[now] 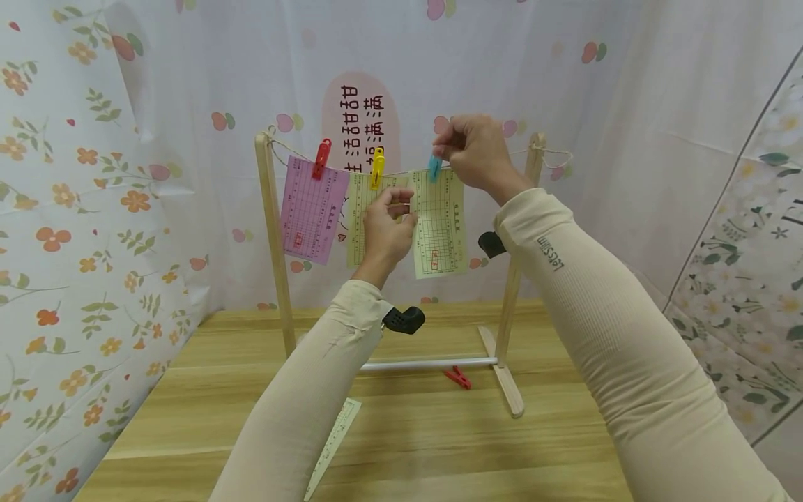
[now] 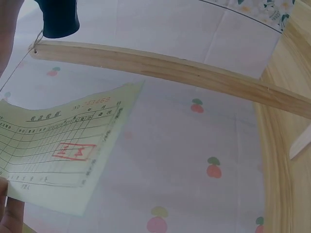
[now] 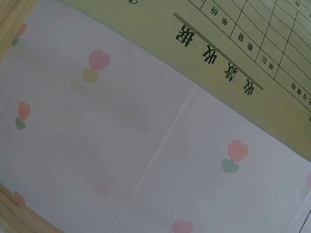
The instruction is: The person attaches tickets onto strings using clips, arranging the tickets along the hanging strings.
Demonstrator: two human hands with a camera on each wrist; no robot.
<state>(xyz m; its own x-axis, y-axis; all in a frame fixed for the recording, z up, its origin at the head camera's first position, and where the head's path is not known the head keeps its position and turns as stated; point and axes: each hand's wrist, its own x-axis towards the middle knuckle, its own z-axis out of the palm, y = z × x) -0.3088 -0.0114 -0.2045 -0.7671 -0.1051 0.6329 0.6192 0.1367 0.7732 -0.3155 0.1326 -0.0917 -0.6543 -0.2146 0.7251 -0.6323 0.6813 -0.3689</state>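
Note:
My right hand (image 1: 479, 153) pinches a blue clothespin (image 1: 434, 169) at the top of a pale yellow receipt sheet (image 1: 439, 230) on the string. At that sheet's left edge, the thumb and fingers of my left hand (image 1: 389, 230) pinch the paper. The left wrist view shows the same receipt sheet (image 2: 63, 150) curving, with fingertips (image 2: 4, 194) at its edge. To the left, a yellow clothespin (image 1: 377, 169) holds another yellow receipt sheet (image 1: 356, 223), partly hidden by my left hand. A red clothespin (image 1: 322, 160) holds a pink receipt sheet (image 1: 316, 209).
The string runs between two wooden posts (image 1: 276, 244) joined low down by a white rod (image 1: 433, 364). A loose red clothespin (image 1: 459, 377) lies on the wooden table (image 1: 439, 439). Another receipt sheet (image 1: 332, 446) lies partly under my left forearm. A patterned curtain (image 1: 251, 84) hangs behind.

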